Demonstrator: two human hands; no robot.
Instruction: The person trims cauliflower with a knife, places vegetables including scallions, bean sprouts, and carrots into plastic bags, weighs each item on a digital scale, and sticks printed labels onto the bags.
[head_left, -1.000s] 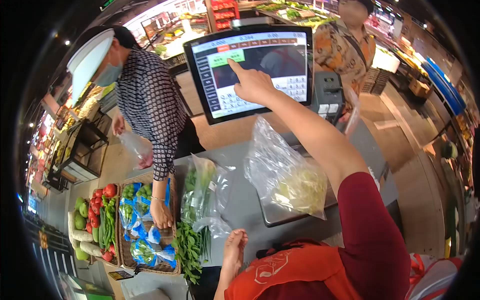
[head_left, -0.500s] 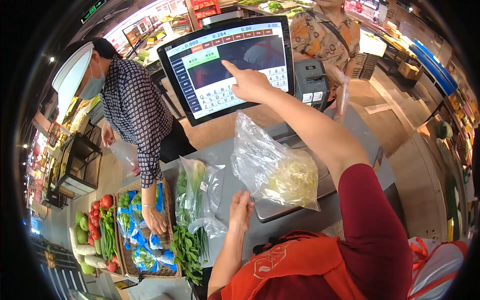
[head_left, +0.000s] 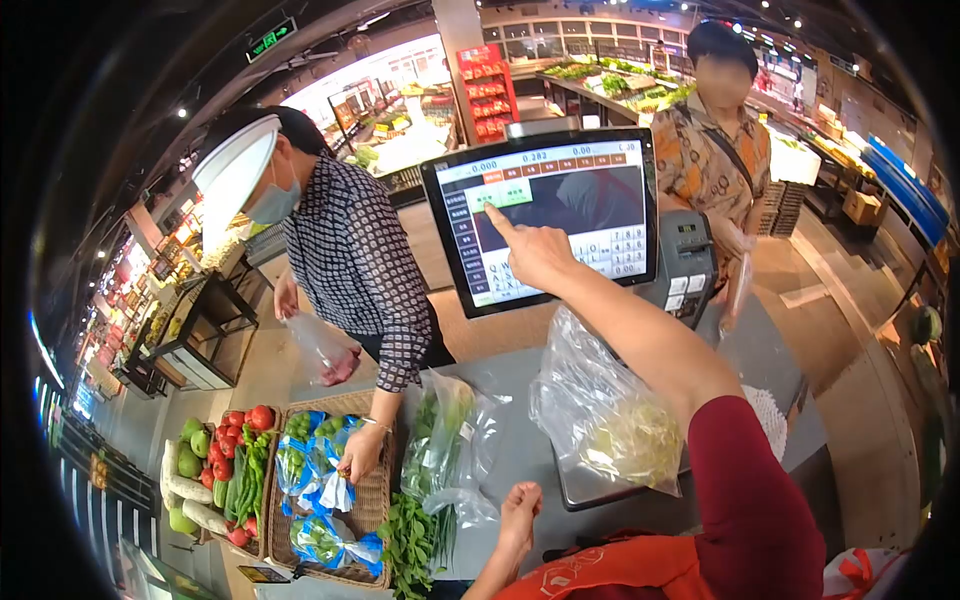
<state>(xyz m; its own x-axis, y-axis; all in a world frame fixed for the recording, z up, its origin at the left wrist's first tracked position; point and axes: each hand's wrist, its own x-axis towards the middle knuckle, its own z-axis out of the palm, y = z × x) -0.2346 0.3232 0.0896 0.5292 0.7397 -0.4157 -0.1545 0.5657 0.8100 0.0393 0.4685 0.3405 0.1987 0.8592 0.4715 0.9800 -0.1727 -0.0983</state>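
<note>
My right hand (head_left: 535,252) points with its index finger at a green button on the touchscreen (head_left: 570,215); the other fingers are curled, holding nothing visible. Below that arm, a clear plastic bag of pale yellow-green vegetables (head_left: 630,440) lies on the scale (head_left: 585,490). My left hand (head_left: 520,512) hovers over the counter's near side, left of the scale, its fingers curled together; whether anything is in them is too small to tell. Left of it lie bagged leafy greens (head_left: 437,440), with loose green stems (head_left: 410,540) nearer me.
A person in a white visor (head_left: 350,250) holds a plastic bag and reaches into a wicker basket (head_left: 375,500) of blue-taped produce. Tomatoes (head_left: 262,417) and peppers fill another basket. Beyond the printer (head_left: 683,262) stands a person in a patterned shirt (head_left: 715,160).
The view has shifted, so everything sits lower and further right. My right index finger has moved left on the screen onto a green button. The visored person's fingers have closed at the blue-taped produce.
</note>
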